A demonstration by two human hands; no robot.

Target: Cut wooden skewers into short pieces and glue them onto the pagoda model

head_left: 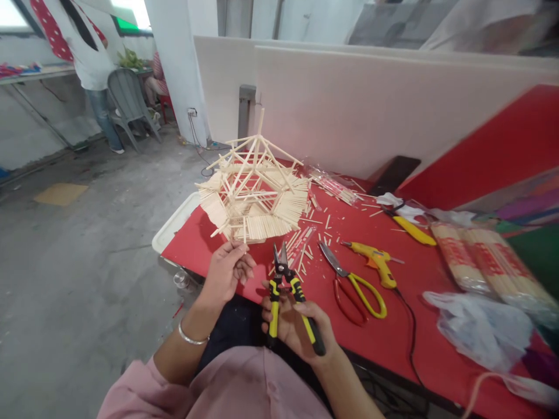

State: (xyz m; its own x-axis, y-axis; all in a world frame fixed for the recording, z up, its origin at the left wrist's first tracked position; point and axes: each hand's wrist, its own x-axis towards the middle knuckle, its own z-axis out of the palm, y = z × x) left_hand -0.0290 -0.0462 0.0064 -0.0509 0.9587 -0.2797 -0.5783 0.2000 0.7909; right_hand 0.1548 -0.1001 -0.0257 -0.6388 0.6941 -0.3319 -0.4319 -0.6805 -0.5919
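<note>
Red tabletop [323,343] under us, grey floor off to the left, and at centre stage stands the stick structure [255,195], a pale openwork frame with a peaked top, on the table's far-left part. At its six o'clock, the left hand [229,267] is right there, thumb and fingertips pinched narrow on a thin stick [245,235] at the near edge; whether that stick is joined on, I can't tell.

Round to five o'clock: the right hand [288,323] is loosely wrapped about the black-and-yellow cutters [283,285], handles spread, blades parted, nothing visible between them. Just beyond lie a printed wrapper [301,244] and scattered stick pieces [326,222].

Out to four o'clock: red-and-yellow-handled scissors [349,279], then a yellow glue gun [373,259], corded. Containers now! At three o'clock, a slim clear packet [334,185] has sticks inside; farther out towards four, bulky plastic packs [460,256] are filled with sticks behind red print. Nearer us, a crumpled plastic bag [484,329], contents unclear. Down at eight, a clear container [186,282], contents too blurred to read. Pale boards [371,105] stand at one o'clock.
</note>
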